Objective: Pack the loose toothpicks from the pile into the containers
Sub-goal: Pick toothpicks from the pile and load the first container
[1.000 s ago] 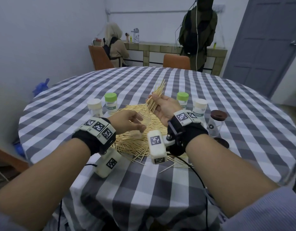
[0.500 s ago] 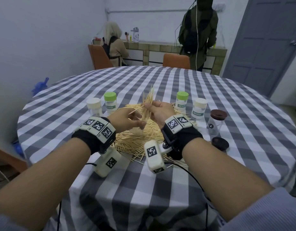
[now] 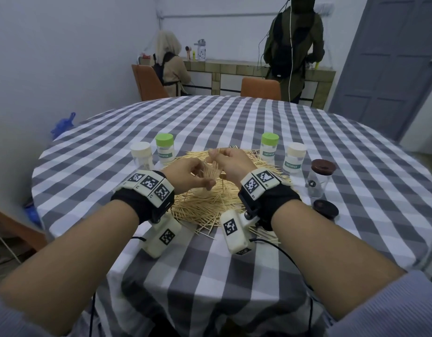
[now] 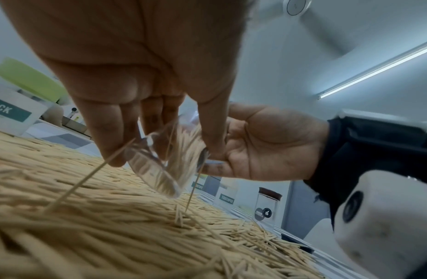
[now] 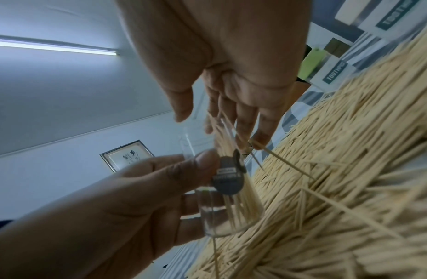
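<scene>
Pale walls [image 3: 64, 57], a grey door [image 3: 390, 69], orange chairs [image 3: 261, 88] and a tiled counter [image 3: 234, 71].

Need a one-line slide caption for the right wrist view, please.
Left hand holds a clear jar tilted over the toothpick pile while right hand feeds toothpicks in.

The left hand [image 4: 145, 75] fills twelve o'clock, its fingers [image 4: 109, 136] curled round a tilted clear glass jar [image 4: 157, 166] part-filled with toothpicks. At three o'clock the right hand [image 4: 267, 143] meets the jar's mouth. The toothpick pile [image 4: 135, 226] spreads from nine to six o'clock; a lidded glass jar [image 4: 267, 205] stands beyond.
</scene>
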